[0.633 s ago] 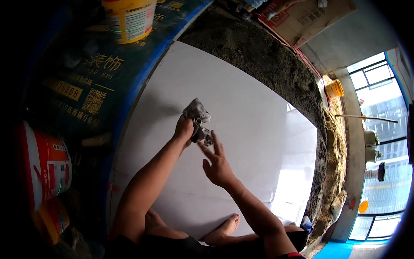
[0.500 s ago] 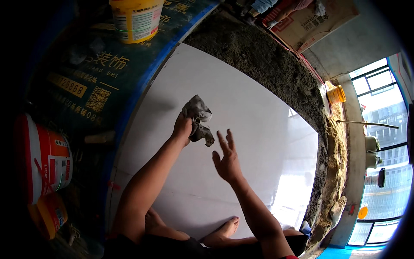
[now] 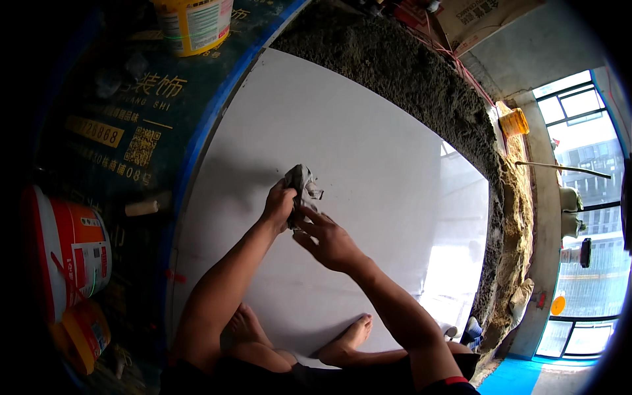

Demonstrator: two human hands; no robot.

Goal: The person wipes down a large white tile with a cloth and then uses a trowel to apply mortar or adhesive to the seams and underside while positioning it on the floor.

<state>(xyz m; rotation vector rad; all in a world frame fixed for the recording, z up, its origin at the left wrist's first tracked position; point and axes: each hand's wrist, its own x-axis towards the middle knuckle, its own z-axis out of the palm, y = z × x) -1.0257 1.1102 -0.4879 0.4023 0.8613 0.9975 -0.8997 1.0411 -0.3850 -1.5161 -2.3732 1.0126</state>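
Note:
A crumpled, dirty grey-and-white cloth (image 3: pixel 299 181) is bunched in my left hand (image 3: pixel 280 205), whose fingers close around its near side. It hangs above a large pale floor tile (image 3: pixel 375 171). My right hand (image 3: pixel 332 245) is up against the cloth's lower part, its fingers somewhat spread and their tips touching the fabric. Part of the cloth is hidden behind those fingers. Small dark specks show around the cloth and on the tile. My bare feet (image 3: pixel 349 339) rest on the tile's near side.
Dark, rough mortar (image 3: pixel 395 85) borders the tile's far and right sides. Left lies a printed dark-green floor covering (image 3: pixel 151 99) with a blue edge, carrying a yellow-and-white bucket (image 3: pixel 194 26), a red-and-white bucket (image 3: pixel 79 243) and an orange tub (image 3: pixel 85 336). Windows (image 3: pixel 586 197) stand right.
My right hand has moved left from apart to touching the cloth. My left hand has lowered the cloth slightly, and it is bunched tighter. The view has shifted a little.

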